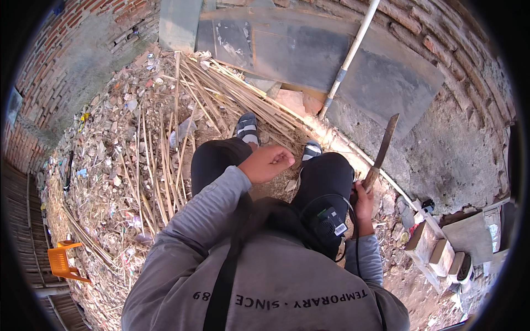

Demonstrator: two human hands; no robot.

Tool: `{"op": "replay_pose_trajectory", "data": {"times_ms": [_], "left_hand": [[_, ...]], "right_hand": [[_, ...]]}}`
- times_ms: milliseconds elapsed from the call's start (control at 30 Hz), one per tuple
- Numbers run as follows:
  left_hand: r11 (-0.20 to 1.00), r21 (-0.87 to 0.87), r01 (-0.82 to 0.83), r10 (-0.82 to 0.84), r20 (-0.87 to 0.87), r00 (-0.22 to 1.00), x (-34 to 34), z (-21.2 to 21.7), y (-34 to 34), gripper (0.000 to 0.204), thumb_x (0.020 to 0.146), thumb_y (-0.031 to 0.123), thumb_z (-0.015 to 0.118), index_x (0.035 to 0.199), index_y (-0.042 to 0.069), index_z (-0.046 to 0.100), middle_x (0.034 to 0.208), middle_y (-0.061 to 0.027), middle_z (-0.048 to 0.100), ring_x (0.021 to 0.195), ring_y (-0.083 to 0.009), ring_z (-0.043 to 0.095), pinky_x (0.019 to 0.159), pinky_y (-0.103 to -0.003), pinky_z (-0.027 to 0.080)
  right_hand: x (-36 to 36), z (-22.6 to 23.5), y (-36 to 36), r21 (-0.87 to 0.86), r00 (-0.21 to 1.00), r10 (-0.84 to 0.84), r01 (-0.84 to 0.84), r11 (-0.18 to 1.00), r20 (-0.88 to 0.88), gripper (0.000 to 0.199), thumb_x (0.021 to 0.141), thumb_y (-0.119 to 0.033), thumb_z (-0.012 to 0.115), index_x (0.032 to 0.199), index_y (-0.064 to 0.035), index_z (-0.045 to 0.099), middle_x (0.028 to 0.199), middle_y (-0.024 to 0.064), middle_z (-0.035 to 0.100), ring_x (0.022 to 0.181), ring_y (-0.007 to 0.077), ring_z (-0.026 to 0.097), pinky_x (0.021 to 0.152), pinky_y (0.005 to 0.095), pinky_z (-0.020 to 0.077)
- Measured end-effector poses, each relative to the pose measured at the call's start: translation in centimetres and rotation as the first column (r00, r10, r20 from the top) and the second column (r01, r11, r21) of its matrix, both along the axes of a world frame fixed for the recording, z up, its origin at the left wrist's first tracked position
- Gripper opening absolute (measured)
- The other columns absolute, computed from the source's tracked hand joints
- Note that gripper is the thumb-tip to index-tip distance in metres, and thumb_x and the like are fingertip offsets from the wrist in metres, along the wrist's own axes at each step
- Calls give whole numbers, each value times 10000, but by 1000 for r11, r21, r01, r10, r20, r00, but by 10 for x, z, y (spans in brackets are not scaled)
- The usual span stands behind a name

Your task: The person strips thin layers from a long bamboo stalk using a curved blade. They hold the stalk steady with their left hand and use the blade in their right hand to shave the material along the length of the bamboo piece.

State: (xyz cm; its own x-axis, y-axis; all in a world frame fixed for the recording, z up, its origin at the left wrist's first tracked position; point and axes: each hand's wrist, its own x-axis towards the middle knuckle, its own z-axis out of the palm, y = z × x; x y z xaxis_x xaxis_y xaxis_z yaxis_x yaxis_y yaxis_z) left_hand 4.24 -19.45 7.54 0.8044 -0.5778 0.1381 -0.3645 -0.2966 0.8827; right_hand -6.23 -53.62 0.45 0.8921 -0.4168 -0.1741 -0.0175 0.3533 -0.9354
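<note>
My left hand (269, 164) hovers between my knees, above the ground, with its fingers curled in and nothing showing in them. Off to the right, beside my right knee, my right hand (362, 204) is closed round the wooden handle of a machete (385, 142). The long, dark blade points up and away from me, its flat end near the grey wall. Ahead of my feet lies a heap of long, thin bamboo strips (243, 95). More loose bamboo strips (166, 165) are spread on the ground to my left.
Rubble and litter (110, 149) cover the ground on the left. An orange plastic chair (65, 261) stands at the far left. A white pole (353, 52) leans against dark boards (292, 47) ahead. Blocks (441, 257) sit at the right. A black device (328, 223) with a cable lies against my right thigh.
</note>
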Motion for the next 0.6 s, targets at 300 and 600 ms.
{"op": "replay_pose_trajectory", "data": {"times_ms": [300, 600], "left_hand": [[996, 92, 17, -13, -53, 998, -20, -44, -49, 352, 929, 214, 716, 1168, -23, 613, 999, -156, 701, 924, -273, 702, 831, -380, 557], [997, 73, -22, 19, 47, 999, -18, -75, -47, 191, 894, 142, 696, 1021, 14, 634, 932, -175, 703, 907, -337, 698, 793, -408, 542]], "right_hand": [[-9, -8, 16, -246, 999, 49, -43, 968, 20, 232, 961, -118, 679, 1156, -7, 615, 812, -6, 636, 621, 53, 504, 550, 212, 375], [10, -17, 39, -459, 999, -25, 12, 888, -23, 203, 959, -153, 692, 1069, -34, 570, 884, 19, 649, 735, 70, 570, 662, 235, 461]]}}
